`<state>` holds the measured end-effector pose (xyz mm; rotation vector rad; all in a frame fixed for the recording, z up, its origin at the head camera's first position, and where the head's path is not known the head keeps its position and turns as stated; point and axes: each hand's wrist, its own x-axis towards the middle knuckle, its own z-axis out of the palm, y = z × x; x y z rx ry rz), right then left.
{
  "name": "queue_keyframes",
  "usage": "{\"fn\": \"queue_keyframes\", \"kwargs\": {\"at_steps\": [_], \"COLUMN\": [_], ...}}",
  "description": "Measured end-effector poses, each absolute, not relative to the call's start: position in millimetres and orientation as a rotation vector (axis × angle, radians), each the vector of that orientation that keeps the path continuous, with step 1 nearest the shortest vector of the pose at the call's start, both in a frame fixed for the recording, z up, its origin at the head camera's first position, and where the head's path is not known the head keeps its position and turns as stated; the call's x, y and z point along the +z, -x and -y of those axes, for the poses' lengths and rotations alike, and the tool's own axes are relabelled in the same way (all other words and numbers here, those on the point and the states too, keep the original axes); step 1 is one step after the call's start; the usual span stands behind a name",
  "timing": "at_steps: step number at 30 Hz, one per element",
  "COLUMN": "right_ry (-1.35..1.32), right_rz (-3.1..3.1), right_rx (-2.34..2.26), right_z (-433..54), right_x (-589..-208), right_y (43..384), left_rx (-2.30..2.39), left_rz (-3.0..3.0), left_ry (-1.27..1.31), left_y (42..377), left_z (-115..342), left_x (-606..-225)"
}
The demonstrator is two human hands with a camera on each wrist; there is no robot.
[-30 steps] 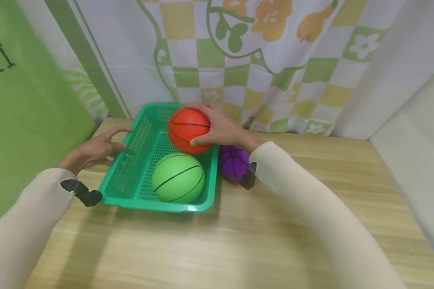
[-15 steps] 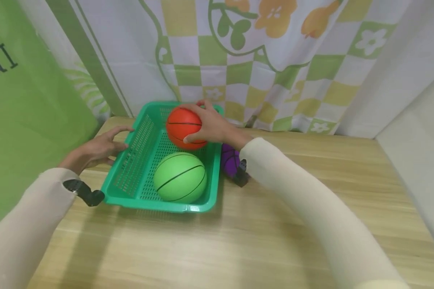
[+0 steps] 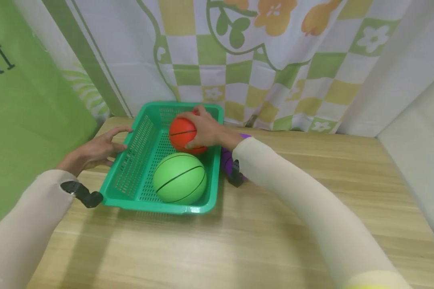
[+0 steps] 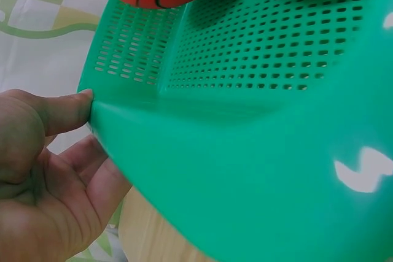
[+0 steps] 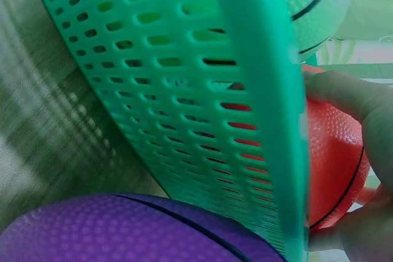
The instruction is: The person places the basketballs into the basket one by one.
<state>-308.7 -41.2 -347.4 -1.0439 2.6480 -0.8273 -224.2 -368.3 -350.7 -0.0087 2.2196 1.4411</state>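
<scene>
A green plastic basket (image 3: 110,196) with slotted sides stands on the wooden table. My left hand (image 3: 97,150) holds its left rim, one fingertip on the edge and other fingers passing behind it in the left wrist view. Inside, toward the far right corner, my right hand (image 3: 207,130) grips a red toy basketball (image 3: 181,134) from above and the right, fingers spread round it. A light green basketball (image 3: 179,178) lies in the near right part of the basket. Outside the right wall sits a purple basketball (image 5: 123,231), partly hidden by my right wrist in the head view.
A patterned curtain (image 3: 238,76) hangs close behind the basket. Green fabric (image 3: 29,112) covers the left side. The wooden tabletop (image 3: 329,168) stretches to the right, up to a pale wall (image 3: 419,120). A small black wrist camera (image 3: 81,193) sits on each sleeve.
My right hand has brought the red basketball down deeper into the basket, still gripping it. My left hand stays at the left rim, and the green basketball has not moved.
</scene>
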Motion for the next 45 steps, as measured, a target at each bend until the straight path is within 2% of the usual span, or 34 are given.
{"fn": "queue_keyframes", "kwargs": {"at_steps": [21,45], "right_ry": [1.117,1.172], "right_rz": [-2.566,-2.567], "right_rx": [-0.644,-0.641], "right_z": [41,-7], "right_x": [-348,-319], "right_y": [310,300], "left_rx": [1.439,1.442], "left_rz": [-2.215,-2.216], "left_ry": [0.029,0.010], "left_y": [222,224], "left_z": [366,367], "left_x": [-351,-352]}}
